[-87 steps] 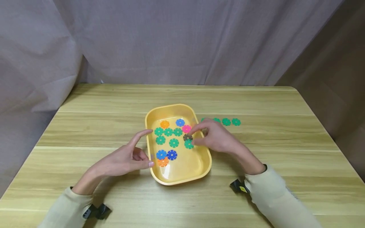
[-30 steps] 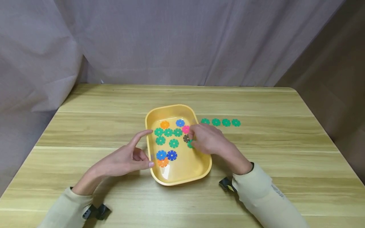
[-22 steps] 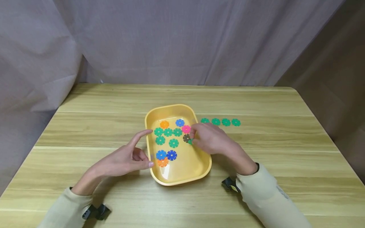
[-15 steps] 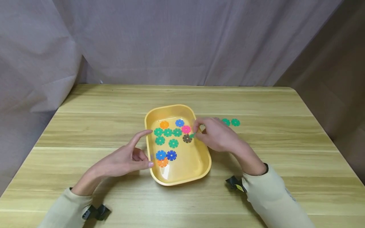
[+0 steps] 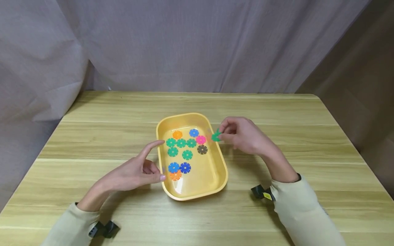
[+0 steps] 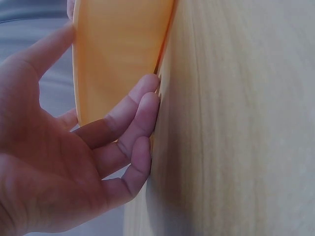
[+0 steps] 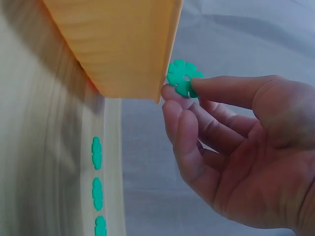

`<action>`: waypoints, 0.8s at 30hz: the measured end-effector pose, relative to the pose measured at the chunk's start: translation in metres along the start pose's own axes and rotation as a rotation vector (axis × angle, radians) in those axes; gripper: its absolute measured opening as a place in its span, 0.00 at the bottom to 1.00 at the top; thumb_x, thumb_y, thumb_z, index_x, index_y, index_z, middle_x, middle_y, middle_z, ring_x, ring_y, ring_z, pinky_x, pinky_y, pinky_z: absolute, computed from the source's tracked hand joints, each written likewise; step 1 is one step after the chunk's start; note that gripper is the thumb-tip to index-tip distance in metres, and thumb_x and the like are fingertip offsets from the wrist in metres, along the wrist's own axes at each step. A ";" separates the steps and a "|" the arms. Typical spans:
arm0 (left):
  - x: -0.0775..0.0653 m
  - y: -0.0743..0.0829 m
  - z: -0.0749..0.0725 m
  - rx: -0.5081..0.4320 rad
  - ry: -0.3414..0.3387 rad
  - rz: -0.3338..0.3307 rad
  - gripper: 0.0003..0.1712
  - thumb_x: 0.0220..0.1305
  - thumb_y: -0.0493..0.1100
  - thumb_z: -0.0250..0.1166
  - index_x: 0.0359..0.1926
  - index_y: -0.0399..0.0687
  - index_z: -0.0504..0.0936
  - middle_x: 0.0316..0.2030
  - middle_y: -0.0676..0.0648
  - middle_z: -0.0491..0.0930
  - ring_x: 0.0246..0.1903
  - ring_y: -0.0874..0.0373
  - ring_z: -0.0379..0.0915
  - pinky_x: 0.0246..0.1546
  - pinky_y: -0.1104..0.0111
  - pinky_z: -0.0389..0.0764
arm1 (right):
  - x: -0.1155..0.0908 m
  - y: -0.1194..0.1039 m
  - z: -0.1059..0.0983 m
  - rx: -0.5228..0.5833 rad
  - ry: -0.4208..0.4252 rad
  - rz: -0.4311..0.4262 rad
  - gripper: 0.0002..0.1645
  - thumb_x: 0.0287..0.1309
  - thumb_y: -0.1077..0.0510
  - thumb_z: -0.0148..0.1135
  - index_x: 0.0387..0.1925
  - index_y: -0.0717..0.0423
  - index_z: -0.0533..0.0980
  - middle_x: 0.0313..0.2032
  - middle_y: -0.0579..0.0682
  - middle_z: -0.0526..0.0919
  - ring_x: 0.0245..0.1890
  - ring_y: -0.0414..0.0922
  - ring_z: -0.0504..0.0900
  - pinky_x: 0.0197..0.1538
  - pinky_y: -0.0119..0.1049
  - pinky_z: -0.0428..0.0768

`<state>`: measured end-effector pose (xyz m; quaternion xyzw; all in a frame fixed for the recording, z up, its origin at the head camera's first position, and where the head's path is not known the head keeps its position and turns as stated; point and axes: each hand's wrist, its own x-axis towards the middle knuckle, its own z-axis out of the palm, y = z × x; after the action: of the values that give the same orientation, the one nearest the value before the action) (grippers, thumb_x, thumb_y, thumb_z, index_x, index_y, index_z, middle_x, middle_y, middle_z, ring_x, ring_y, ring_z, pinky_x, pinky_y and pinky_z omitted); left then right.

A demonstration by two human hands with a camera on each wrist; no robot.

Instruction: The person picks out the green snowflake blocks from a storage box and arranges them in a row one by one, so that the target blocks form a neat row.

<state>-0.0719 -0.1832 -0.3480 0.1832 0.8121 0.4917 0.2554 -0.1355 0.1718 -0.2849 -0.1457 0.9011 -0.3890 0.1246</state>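
Note:
Thumb and forefinger of my right hand pinch a green snowflake disc, a flat round piece with notched edges, at the tray's right rim. My left hand holds the left side of the yellow tray: thumb and forefinger lie at the rim, and the other fingers bend against the outer wall near the table. Inside lie several green discs, two orange ones, a pink disc, a dark grey disc and three blue discs.
More green discs lie in a row on the wooden table right of the tray; the right hand hides them in the head view. A grey curtain hangs behind the table. Each sleeve carries a small black device.
My right hand has picked the green disc beside the dark grey one out of the tray's right side and carried it up and right to the rim. The left hand and tray stay put.

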 end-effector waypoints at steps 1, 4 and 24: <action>0.000 0.000 0.000 -0.001 0.001 0.001 0.58 0.68 0.51 0.75 0.84 0.67 0.43 0.37 0.46 0.87 0.36 0.49 0.85 0.40 0.66 0.83 | 0.000 0.001 0.000 0.011 0.003 0.005 0.03 0.70 0.61 0.66 0.41 0.57 0.79 0.36 0.57 0.88 0.30 0.53 0.82 0.31 0.40 0.83; 0.001 0.000 0.000 -0.002 0.003 0.006 0.58 0.68 0.51 0.75 0.84 0.65 0.43 0.37 0.46 0.87 0.36 0.49 0.85 0.40 0.66 0.83 | 0.001 0.003 -0.002 0.036 0.021 0.000 0.03 0.70 0.63 0.65 0.43 0.58 0.79 0.38 0.58 0.89 0.34 0.53 0.84 0.32 0.44 0.85; 0.000 0.000 0.000 -0.006 0.004 -0.005 0.59 0.67 0.51 0.75 0.84 0.67 0.43 0.37 0.46 0.87 0.37 0.49 0.85 0.40 0.66 0.83 | -0.003 0.026 -0.017 0.087 0.093 0.040 0.12 0.73 0.57 0.66 0.52 0.54 0.86 0.42 0.58 0.89 0.38 0.51 0.85 0.35 0.41 0.87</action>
<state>-0.0716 -0.1831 -0.3478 0.1792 0.8117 0.4937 0.2555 -0.1429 0.2012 -0.2918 -0.1039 0.8909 -0.4314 0.0966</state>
